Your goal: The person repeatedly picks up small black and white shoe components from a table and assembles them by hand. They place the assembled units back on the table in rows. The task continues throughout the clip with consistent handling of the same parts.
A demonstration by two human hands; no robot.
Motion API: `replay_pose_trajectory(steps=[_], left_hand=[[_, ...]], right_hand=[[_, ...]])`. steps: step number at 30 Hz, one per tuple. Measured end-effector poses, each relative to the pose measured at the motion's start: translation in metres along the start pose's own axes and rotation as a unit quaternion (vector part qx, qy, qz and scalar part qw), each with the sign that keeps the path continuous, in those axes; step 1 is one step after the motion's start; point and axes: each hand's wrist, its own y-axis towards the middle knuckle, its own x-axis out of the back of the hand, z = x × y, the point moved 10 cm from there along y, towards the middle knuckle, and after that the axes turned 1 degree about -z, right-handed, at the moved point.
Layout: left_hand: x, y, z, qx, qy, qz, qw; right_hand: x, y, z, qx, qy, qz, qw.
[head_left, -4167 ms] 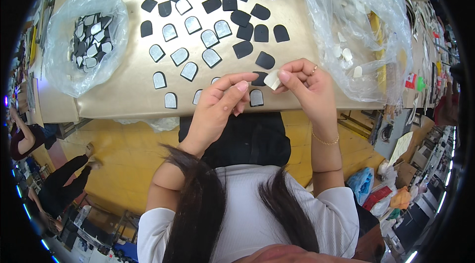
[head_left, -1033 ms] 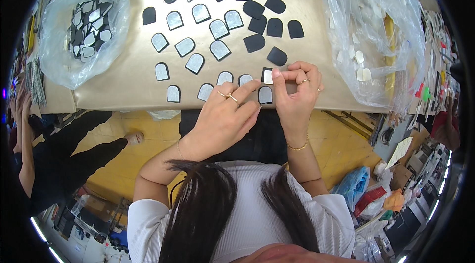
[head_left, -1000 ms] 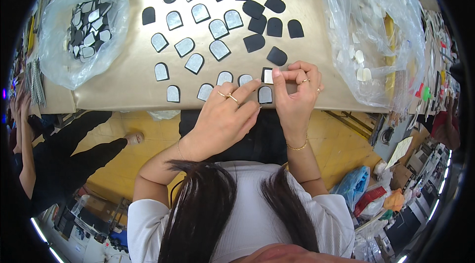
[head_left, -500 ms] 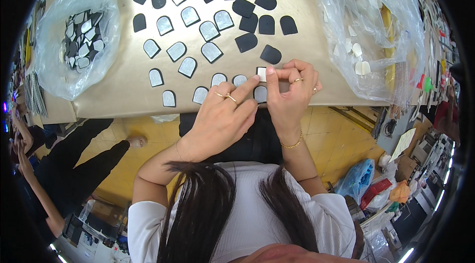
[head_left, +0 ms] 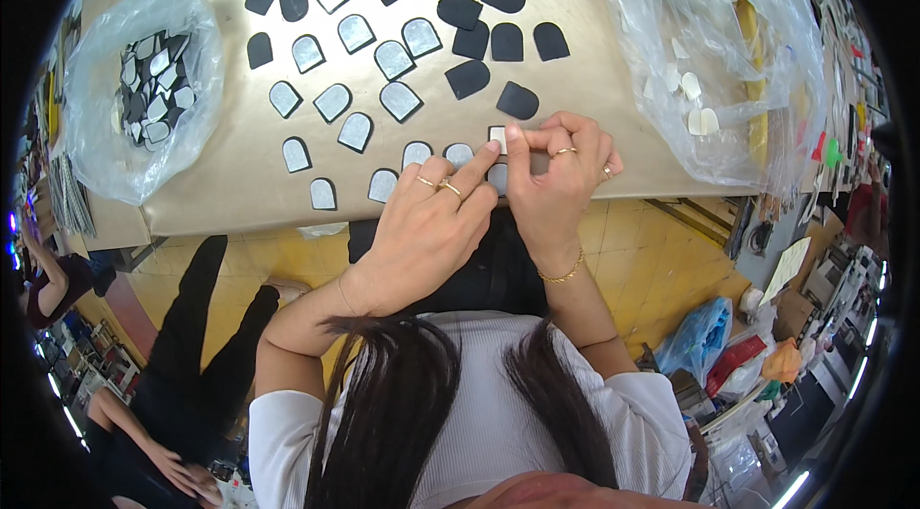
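Note:
Near the table's front edge, both my hands meet at a small cream-white piece [head_left: 497,134] with a dark edge. My right hand [head_left: 559,169] pinches that piece at its right side between thumb and forefinger. My left hand [head_left: 422,231] rests with its fingers apart, the forefinger stretched out so its tip touches the piece. Just below it, a grey-topped arched piece [head_left: 497,179] is partly covered by my hands. Beside my left hand lie more silver-grey arched pieces [head_left: 382,185] with black rims. A plain black arched piece [head_left: 518,101] lies just beyond my fingers.
Several black arched pieces [head_left: 507,42] are spread over the far part of the brown-covered table [head_left: 240,164]. At left, a clear plastic bag [head_left: 91,150] holds black and grey pieces. Another clear bag [head_left: 661,116] at right contains white pieces [head_left: 702,122]. A person in dark clothes [head_left: 182,394] is at lower left.
My hands keep nearly the same hold on the cream-white piece. The view has shifted slightly, so the table's pieces appear a little further left. The person at left has shifted position.

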Motion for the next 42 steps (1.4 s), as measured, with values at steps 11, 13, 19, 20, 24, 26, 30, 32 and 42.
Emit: replay_pose_trajectory(steps=[11, 13, 19, 20, 24, 26, 30, 32, 42], left_hand=[[0.002, 0.003, 0.002, 0.019, -0.022, -0.004, 1.000], [0.004, 0.005, 0.005, 0.021, -0.052, -0.010, 0.998], [0.008, 0.006, 0.007, 0.036, -0.095, -0.013, 0.995], [0.008, 0.006, 0.006, 0.036, -0.097, -0.016, 0.995], [0.008, 0.004, 0.006, 0.042, -0.099, -0.016, 0.994], [0.007, 0.004, 0.005, 0.042, -0.093, -0.009, 0.995], [0.006, 0.004, 0.002, 0.031, -0.076, 0.004, 0.997], [0.006, 0.005, 0.001, 0.029, -0.071, 0.008, 0.997], [0.010, 0.014, 0.007, 0.033, -0.085, -0.004, 0.996]], right_hand=[[0.015, 0.002, -0.023, -0.042, 0.061, 0.037, 0.997], [0.017, -0.002, -0.009, 0.019, 0.047, 0.053, 0.997], [0.015, -0.009, 0.004, 0.063, 0.050, 0.030, 0.996], [0.014, -0.009, 0.006, 0.075, 0.068, 0.030, 0.994], [0.012, -0.008, 0.006, 0.066, 0.111, 0.045, 0.991], [0.010, -0.008, -0.003, 0.006, 0.130, 0.074, 0.989], [0.002, -0.004, -0.035, -0.164, 0.266, 0.117, 0.943], [0.003, 0.006, -0.041, -0.173, 0.285, 0.087, 0.939], [-0.002, 0.029, -0.022, -0.087, 0.114, 0.002, 0.990]])
